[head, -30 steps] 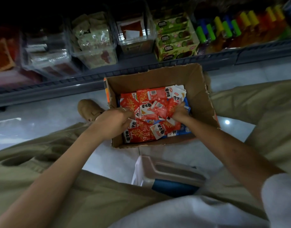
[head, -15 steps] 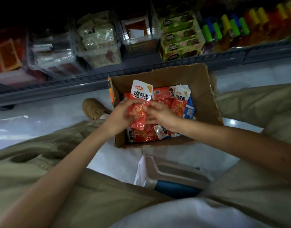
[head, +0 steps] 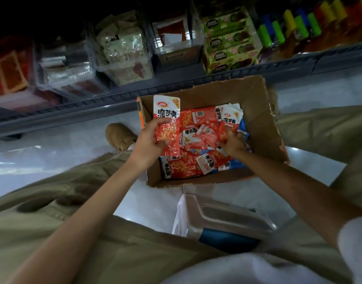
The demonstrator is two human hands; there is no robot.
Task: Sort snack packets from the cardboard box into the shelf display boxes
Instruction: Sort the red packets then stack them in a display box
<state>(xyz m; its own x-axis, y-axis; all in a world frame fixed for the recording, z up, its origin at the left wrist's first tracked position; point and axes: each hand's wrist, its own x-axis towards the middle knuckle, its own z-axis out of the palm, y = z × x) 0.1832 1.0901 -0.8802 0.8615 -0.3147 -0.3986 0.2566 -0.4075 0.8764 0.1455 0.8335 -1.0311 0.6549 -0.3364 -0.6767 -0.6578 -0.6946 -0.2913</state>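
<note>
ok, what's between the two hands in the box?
Head view: loose red packets lie in the cardboard box between the left hand, gripping a raised packet, and the right hand, gripping a second packet.

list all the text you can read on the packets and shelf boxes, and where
"卫龙": red logo on the raised packet in the left hand
"魔芋爽": on that packet, on the second packet in the right hand, and on loose packets in the cardboard box
Labels on the green shelf boxes: too blurred to read
</note>
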